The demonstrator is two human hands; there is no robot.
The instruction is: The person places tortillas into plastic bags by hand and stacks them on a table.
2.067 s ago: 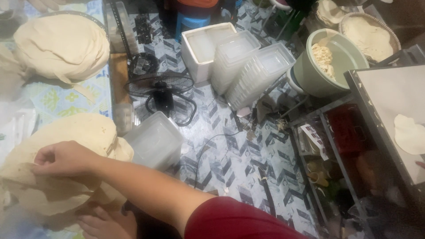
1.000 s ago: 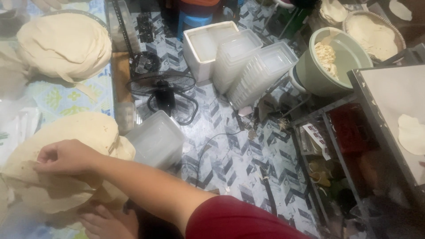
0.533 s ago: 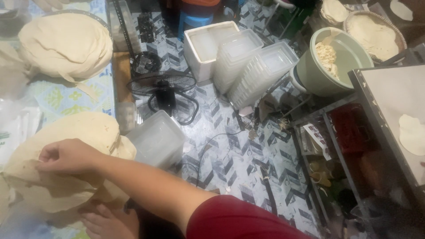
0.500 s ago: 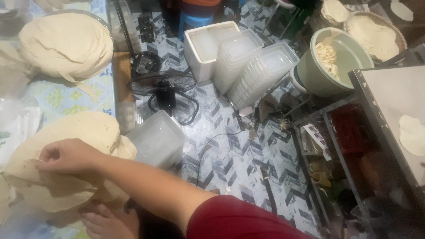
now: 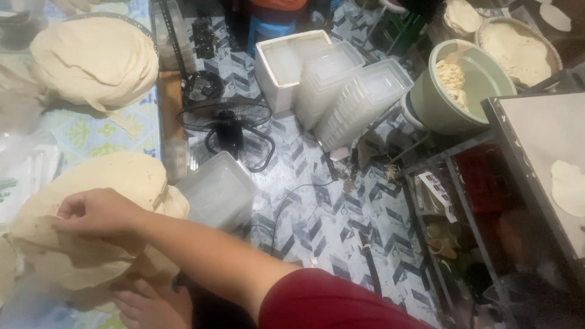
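- Right hand (image 5: 100,213), on an arm in a dark red sleeve (image 5: 341,301) reaching across from the lower right, rests on top of the near stack of flatbreads (image 5: 91,244); thumb and fingers are pinched on the edge of the top sheet at its left side.
- Left hand (image 5: 149,304) lies low at the bottom edge, fingers spread and flat against the underside of the same stack; it grips nothing that can be seen.
- Near stack of flatbreads sits at the lower left, directly beneath the right hand and above the left one, touching both.
- Second heap of flatbreads (image 5: 94,61) lies at the upper left on a patterned cloth (image 5: 91,131), well apart from both hands.
- Clear lidded tub (image 5: 219,189) stands just beside the near stack, on its right; a small black fan (image 5: 228,119) lies on the tiled floor (image 5: 317,213) beyond it.
- White box (image 5: 280,67) and stacked clear containers (image 5: 353,91) stand farther off; a green bucket (image 5: 457,85) is at the upper right.
- Against the earlier frames: both hands hold the same posts on the stack, the pinch unchanged; no thing around them has shifted, only a slight drift of the view.
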